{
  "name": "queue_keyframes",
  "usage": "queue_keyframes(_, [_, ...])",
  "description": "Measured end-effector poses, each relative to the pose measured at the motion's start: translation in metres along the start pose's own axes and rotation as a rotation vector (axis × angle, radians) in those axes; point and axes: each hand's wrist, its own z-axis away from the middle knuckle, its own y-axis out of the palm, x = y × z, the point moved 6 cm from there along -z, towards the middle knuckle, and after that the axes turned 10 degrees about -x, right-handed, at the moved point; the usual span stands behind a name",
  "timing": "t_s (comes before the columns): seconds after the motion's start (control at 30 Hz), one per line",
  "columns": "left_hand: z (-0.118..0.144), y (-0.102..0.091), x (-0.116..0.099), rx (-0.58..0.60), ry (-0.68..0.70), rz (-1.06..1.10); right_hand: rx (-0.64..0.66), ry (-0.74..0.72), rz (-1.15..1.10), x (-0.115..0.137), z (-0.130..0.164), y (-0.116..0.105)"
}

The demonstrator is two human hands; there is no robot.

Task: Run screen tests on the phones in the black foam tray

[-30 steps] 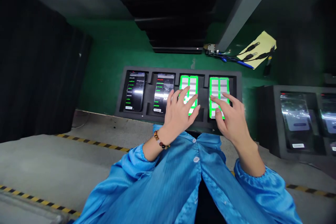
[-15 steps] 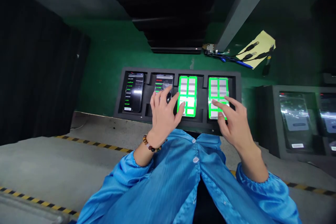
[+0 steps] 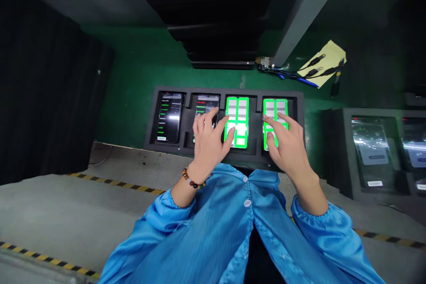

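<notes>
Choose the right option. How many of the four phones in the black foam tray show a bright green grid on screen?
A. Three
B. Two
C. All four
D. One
B: only the third phone and the fourth phone in the foam tray glow green; the two left phones have dark screens.

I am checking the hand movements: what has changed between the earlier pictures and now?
The left hand moved left, from the third phone onto the second phone. The right hand shifted slightly left and stays on the fourth phone. Nothing was picked up. The four phones remain in the black tray.
</notes>
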Motion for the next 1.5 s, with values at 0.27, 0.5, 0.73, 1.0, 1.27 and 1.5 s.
queue_keyframes(0.27, [-0.008, 0.018, -0.023, 0.039, 0.099, 0.002, -0.065, 0.14, 0.057, -0.031, 0.016, -0.021])
queue_keyframes(0.5, [-0.014, 0.027, -0.035, 0.064, 0.162, 0.035, -0.06, 0.131, 0.073, -0.035, 0.016, -0.021])
queue_keyframes(0.73, [-0.019, 0.019, -0.002, 0.042, 0.011, -0.114, -0.039, 0.097, 0.048, -0.023, -0.01, -0.004])
queue_keyframes(1.0, [-0.028, 0.032, -0.027, 0.084, 0.066, -0.059, -0.008, 0.041, 0.02, -0.017, -0.02, 0.004])
queue_keyframes(1.27, [-0.032, 0.033, -0.051, 0.094, 0.137, 0.064, -0.153, 0.238, -0.002, -0.05, 0.002, -0.02])
queue_keyframes(1.5, [-0.031, -0.046, 0.091, -0.22, -0.205, -0.004, -0.407, 0.182, -0.141, -0.034, 0.01, -0.026])
